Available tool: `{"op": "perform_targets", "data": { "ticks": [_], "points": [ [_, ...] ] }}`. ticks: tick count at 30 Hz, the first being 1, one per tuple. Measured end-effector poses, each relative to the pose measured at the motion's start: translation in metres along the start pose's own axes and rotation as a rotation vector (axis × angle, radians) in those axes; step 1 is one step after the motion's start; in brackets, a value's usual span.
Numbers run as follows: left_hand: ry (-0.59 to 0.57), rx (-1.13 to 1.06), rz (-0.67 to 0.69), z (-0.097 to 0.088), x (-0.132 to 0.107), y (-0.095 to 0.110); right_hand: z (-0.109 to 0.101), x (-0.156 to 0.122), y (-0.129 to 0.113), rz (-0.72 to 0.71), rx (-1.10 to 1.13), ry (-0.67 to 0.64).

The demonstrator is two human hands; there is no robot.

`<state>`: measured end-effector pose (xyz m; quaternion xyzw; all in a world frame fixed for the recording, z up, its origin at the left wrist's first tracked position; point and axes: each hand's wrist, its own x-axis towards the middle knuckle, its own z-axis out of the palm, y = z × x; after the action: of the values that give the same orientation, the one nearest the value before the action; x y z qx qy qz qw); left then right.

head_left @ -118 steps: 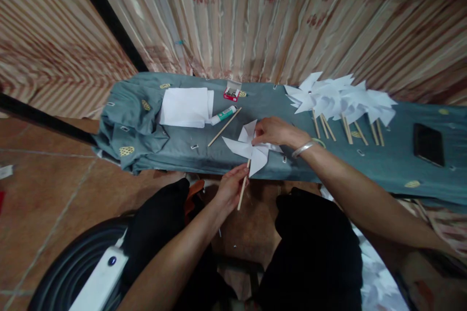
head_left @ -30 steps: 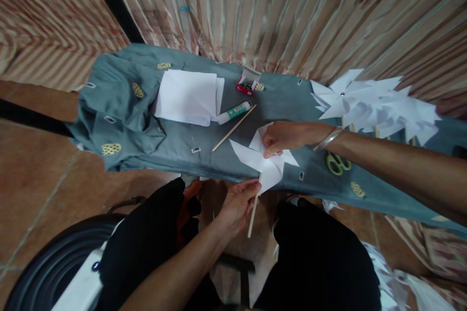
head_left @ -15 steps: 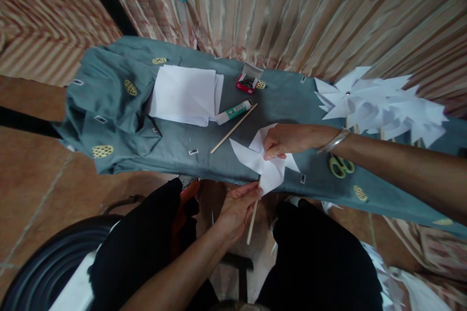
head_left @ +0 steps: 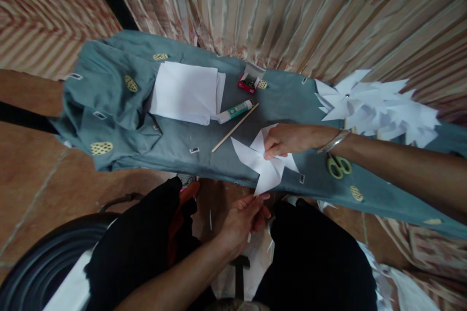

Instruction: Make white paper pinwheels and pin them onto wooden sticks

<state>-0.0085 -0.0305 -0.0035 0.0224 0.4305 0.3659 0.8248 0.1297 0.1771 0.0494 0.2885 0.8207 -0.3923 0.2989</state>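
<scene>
Centrally placed: one white paper pinwheel (head_left: 269, 172), lying on the patterned grey-green cloth (head_left: 171, 148) at the near edge, blades spread, lowest blade pointing down the frame.

Right hand (head_left: 288, 138): entered from the right edge, wearing a silver bangle (head_left: 333, 141). Grip narrow; thumb and forefinger were drawn together on the pinwheel at its hub. Whether a pin sat beneath those fingertips could not be told.

Left hand (head_left: 239, 221): lower centre, below and slightly left of the hub. Grip closed, apparently around a slim handle stick (head_left: 249, 238), of which only a pale lower end showed beneath the fingers; the upper length was hidden by hand and blade.

Governing relation: the hub lay up and slightly right from the left hand's grip, and the stick's long axis, judged from its exposed end, ran the same way. The right hand was nearer the hub, directly on it; the left was nearer the lowest blade, whose tip met or almost met its fingertips.

Adjacent items, left to right: stack of white paper sheets (head_left: 184, 92), upper left of centre; glue stick (head_left: 235, 111), just beside it; loose wooden stick (head_left: 235, 128), slanting up to the right; small red open box (head_left: 248, 82) of metal bits, upper centre; green-handled scissors (head_left: 339, 166), partly beneath the right forearm; row of overlapping pinwheels (head_left: 379, 104), upper right.
</scene>
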Motion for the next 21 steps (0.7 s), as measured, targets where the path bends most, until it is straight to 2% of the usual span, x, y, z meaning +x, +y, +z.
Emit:
{"op": "perform_targets", "data": {
  "ticks": [12, 21],
  "points": [
    [0.008, 0.030, -0.042, -0.003, 0.004, -0.001, 0.000, 0.001, 0.010, -0.078, 0.142, -0.032],
    [0.019, 0.053, -0.041, -0.002, 0.005, 0.001, 0.004, 0.001, 0.014, -0.006, 0.255, -0.035]
  ]
}}
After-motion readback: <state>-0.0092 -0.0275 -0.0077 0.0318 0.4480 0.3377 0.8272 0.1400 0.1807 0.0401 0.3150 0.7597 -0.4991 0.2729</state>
